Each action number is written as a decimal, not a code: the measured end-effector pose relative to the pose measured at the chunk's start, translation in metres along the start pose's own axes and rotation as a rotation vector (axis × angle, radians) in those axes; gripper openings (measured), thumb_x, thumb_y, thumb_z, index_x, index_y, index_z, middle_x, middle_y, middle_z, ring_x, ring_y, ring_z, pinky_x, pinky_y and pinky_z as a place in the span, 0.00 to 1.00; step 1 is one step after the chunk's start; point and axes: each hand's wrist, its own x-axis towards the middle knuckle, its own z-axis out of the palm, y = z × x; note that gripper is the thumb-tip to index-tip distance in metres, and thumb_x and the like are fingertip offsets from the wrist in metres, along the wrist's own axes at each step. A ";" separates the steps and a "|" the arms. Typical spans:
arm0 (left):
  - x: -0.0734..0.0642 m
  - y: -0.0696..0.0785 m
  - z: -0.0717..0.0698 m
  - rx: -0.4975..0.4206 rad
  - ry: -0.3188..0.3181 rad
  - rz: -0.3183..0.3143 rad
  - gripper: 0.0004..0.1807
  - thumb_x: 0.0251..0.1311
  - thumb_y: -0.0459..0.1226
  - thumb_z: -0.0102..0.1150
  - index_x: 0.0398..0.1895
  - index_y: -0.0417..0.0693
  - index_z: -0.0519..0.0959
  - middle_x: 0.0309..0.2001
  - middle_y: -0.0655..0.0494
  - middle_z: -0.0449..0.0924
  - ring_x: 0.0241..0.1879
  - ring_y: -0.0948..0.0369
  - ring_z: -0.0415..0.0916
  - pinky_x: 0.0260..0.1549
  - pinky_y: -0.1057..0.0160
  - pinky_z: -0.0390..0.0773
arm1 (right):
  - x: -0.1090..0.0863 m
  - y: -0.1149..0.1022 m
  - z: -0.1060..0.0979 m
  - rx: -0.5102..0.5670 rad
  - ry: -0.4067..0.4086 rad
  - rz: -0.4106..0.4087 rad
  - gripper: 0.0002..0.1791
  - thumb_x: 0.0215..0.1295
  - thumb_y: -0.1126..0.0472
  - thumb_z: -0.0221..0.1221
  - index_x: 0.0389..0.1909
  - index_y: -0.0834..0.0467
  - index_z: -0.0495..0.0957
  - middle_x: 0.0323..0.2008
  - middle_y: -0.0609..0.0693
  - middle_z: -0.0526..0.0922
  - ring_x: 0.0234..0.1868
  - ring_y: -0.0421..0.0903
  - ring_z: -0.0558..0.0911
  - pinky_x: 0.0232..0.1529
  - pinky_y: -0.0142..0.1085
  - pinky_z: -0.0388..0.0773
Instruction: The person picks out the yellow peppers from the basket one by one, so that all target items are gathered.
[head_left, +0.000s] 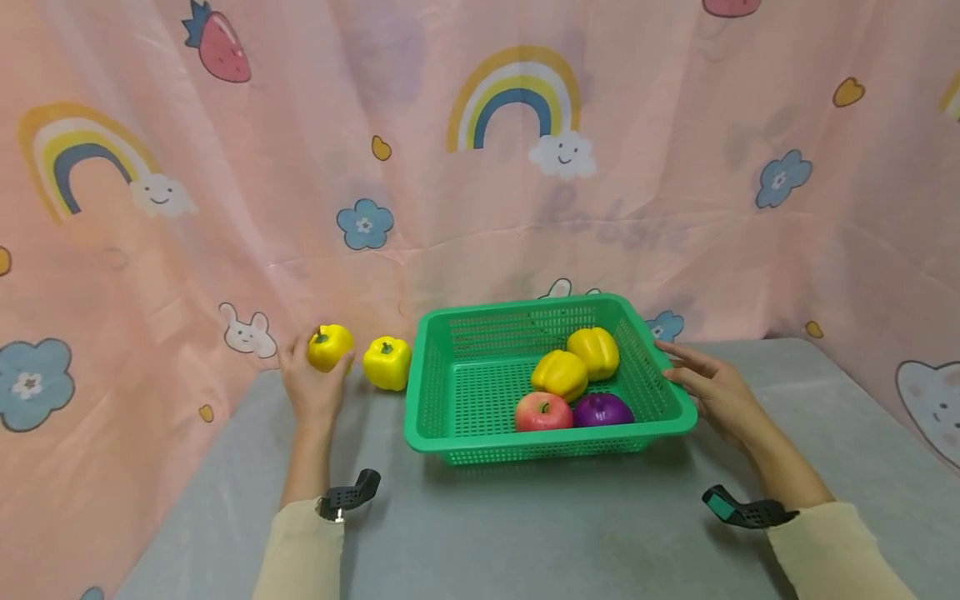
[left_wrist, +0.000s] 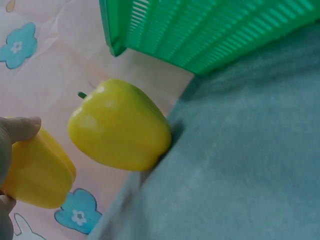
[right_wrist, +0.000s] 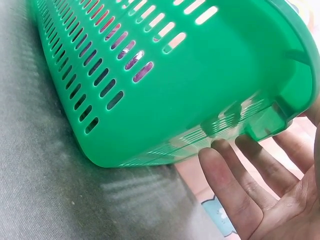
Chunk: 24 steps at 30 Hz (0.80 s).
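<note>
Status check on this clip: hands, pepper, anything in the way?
Left hand holding yellow pepper. Right hand at basket's right rim. Second pepper between held one and basket, possibly in the way.

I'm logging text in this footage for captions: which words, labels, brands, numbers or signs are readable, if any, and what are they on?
None can be read with certainty.
Pink cloth: faint lettering below the smiling cloud, too blurred to read.
Basket, peppers, apple, purple fruit: no text can be made out.
</note>
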 end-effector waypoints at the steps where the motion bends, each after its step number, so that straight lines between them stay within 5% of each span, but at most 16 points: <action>1: -0.001 -0.002 0.001 0.004 -0.004 -0.008 0.32 0.46 0.35 0.73 0.58 0.47 0.76 0.60 0.42 0.65 0.61 0.47 0.63 0.65 0.46 0.62 | 0.000 0.000 0.000 -0.002 -0.001 -0.004 0.31 0.73 0.50 0.49 0.74 0.49 0.55 0.68 0.68 0.54 0.46 0.24 0.74 0.39 0.33 0.83; 13: -0.007 -0.025 0.005 -0.008 -0.029 -0.116 0.35 0.47 0.37 0.74 0.62 0.47 0.72 0.63 0.43 0.62 0.64 0.47 0.61 0.68 0.46 0.59 | 0.000 0.000 -0.001 -0.009 -0.002 -0.009 0.32 0.72 0.50 0.49 0.74 0.51 0.54 0.69 0.69 0.54 0.45 0.24 0.74 0.38 0.34 0.83; 24: -0.009 -0.029 0.006 0.013 -0.088 -0.123 0.34 0.50 0.35 0.71 0.63 0.47 0.71 0.64 0.42 0.61 0.65 0.45 0.59 0.68 0.46 0.59 | 0.000 0.000 -0.001 0.009 0.005 -0.007 0.32 0.72 0.50 0.50 0.74 0.51 0.55 0.69 0.69 0.54 0.46 0.24 0.75 0.36 0.34 0.83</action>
